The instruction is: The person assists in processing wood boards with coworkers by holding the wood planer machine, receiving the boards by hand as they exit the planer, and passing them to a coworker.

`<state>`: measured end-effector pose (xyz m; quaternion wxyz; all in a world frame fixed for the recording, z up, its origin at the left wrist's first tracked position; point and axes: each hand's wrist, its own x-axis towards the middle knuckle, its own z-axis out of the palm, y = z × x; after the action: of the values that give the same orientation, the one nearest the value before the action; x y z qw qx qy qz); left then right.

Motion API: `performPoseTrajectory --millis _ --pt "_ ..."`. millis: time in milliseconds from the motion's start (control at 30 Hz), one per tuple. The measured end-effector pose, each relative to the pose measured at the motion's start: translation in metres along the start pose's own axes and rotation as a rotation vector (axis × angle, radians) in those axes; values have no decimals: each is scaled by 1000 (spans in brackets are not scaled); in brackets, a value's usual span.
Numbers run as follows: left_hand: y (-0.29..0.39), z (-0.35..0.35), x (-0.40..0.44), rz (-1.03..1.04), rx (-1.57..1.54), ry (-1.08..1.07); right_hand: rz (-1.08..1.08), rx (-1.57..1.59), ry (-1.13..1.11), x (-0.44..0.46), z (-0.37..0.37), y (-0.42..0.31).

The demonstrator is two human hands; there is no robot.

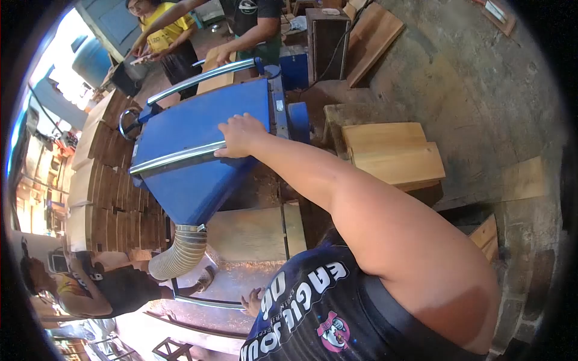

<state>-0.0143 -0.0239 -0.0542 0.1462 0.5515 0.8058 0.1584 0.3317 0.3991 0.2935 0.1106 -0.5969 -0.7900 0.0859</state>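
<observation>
My right hand [239,137] reaches across to a large blue machine [208,117], probably a thickness planer. It rests over the near chrome bar [177,157], fingers apart on the blue hood, not visibly wrapped round anything. Low beside my dark printed shirt, my left hand [251,302] shows only its fingers, which look loosely spread. They are close to the end of a lower chrome bar [211,304]; whether they touch it I cannot tell. Across the machine, a co-worker's hand [224,55] is at a light wooden board [215,75].
A ribbed hose [180,256] hangs from the hood. Stacked boards [99,186] line the left, near a person in dark clothing [129,292]. Pale boards [394,153] lie on a stand at right. Two people stand beyond the machine, one in a yellow shirt [162,30].
</observation>
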Motion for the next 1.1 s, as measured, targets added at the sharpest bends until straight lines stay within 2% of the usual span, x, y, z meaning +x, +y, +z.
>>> performPoseTrajectory --millis 200,333,400,767,867,967,1100 --pt "19 -17 -6 -43 58 -7 -18 34 42 4 1 0" --pt "59 -42 -15 -128 73 33 11 6 -5 8 0 -3" --pt "80 -60 -16 -152 90 22 -26 -4 75 8 4 -2" --pt "86 -62 -20 -158 20 119 15 -84 -4 5 -5 -19" --pt "89 -71 -20 -159 12 74 25 -88 -15 2 -10 -23" --pt "87 -67 -20 -139 -2 152 12 -93 -14 6 -4 -19" --pt "89 -68 -19 -160 -17 128 13 -102 -19 6 -5 -18"
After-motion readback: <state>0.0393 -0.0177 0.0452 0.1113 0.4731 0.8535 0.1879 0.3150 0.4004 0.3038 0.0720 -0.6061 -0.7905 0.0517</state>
